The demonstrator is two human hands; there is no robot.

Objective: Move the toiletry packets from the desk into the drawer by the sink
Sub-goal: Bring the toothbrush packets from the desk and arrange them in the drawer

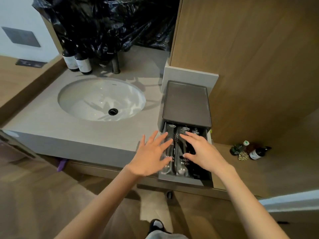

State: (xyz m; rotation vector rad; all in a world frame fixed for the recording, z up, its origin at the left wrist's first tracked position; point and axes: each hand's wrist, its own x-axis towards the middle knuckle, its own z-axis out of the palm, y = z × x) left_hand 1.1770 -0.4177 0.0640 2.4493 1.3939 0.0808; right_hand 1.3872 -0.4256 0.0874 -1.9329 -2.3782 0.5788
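Black toothbrush packets (183, 167) lying in drawer (181, 181); left hand (151, 157) spread flat over them, right hand (202, 150) spread, fingertips touching packets

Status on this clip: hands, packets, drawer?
Both open: left hand, right hand spread over toothbrush packets. Packets side by side in open drawer. Nothing in the way.

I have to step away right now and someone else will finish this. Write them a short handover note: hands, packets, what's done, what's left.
Left hand: open, fingers spread over the left packet, holding nothing.
Right hand: open, fingertips resting on the right packet.
Things: both black toothbrush packets lie side by side in the open drawer, right of the sink.
Done: these packets are in the drawer.
Left: lift the hands away and shut the drawer. The desk is out of view, so check it for more packets.
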